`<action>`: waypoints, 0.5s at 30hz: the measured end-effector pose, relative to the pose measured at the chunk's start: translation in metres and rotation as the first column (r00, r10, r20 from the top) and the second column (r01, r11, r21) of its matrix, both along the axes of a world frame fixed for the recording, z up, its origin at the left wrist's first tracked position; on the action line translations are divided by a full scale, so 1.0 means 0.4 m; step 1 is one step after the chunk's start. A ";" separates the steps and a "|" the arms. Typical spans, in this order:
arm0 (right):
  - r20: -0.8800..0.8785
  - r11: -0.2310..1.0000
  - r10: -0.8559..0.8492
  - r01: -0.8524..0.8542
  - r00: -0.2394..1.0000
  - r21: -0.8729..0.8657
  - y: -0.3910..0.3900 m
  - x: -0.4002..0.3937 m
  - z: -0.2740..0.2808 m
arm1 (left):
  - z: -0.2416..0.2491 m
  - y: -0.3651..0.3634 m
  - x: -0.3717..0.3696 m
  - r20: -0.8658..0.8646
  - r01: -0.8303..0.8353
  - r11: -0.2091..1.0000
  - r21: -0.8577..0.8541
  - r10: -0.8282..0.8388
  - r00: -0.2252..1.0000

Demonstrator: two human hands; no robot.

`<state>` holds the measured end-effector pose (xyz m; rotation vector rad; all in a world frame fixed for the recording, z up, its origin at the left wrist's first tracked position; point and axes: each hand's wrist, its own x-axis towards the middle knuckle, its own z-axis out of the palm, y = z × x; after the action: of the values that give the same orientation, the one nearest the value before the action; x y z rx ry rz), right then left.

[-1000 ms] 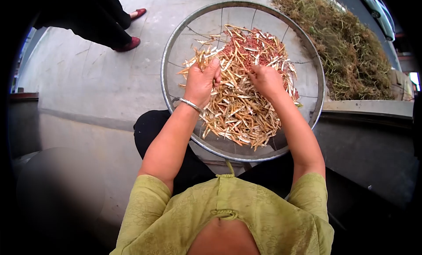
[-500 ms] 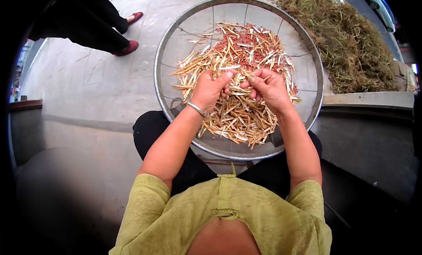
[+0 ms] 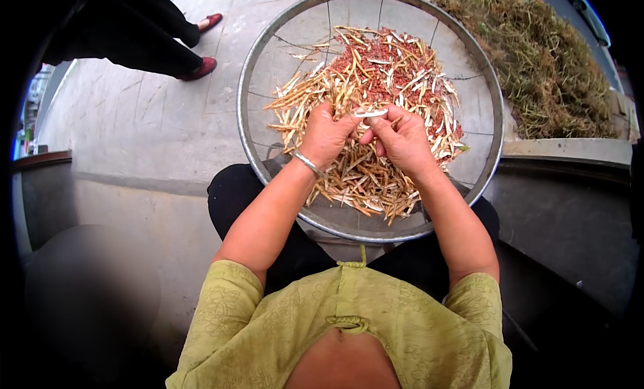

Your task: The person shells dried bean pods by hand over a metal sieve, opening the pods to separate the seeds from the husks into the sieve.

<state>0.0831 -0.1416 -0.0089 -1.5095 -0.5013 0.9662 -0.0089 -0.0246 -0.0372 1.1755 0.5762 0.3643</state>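
A round metal-rimmed sieve rests over my lap, holding dry bean pods and a patch of small red beans. Above the pods, my left hand, with a bracelet at the wrist, is closed on dry pods by its fingertips. My right hand pinches a pale, opened pod between thumb and fingers. The two hands are close together, and the pale pod spans the small space between them. The fingers' undersides are hidden.
A heap of dried plants lies beyond the sieve at the upper right. At the upper left a person in black trousers and red shoes stands on the concrete ground. Part of another dark shoe shows at the top edge.
The pale opened pod now shows clearly between my fingertips. The view has shifted slightly, so the sieve appears a little higher and further right.
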 end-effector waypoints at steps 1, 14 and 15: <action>-0.001 1.000 -0.001 0.001 1.000 0.001 -0.001 0.000 0.000 | 0.002 -0.001 0.000 -0.001 0.001 1.000 0.001 -0.001 1.000; -0.049 0.997 -0.076 0.077 0.996 0.018 -0.008 0.011 -0.014 | 0.014 -0.003 0.003 -0.103 0.120 0.958 0.261 -0.096 0.990; 0.208 0.997 -0.078 0.079 0.975 0.002 -0.009 0.009 -0.015 | 0.017 -0.005 0.002 -0.126 0.111 0.928 0.355 -0.070 0.990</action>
<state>0.0866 -0.1452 -0.0148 -1.6327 -0.5836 0.7531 -0.0082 -0.0267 -0.0305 1.5812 0.5629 0.3352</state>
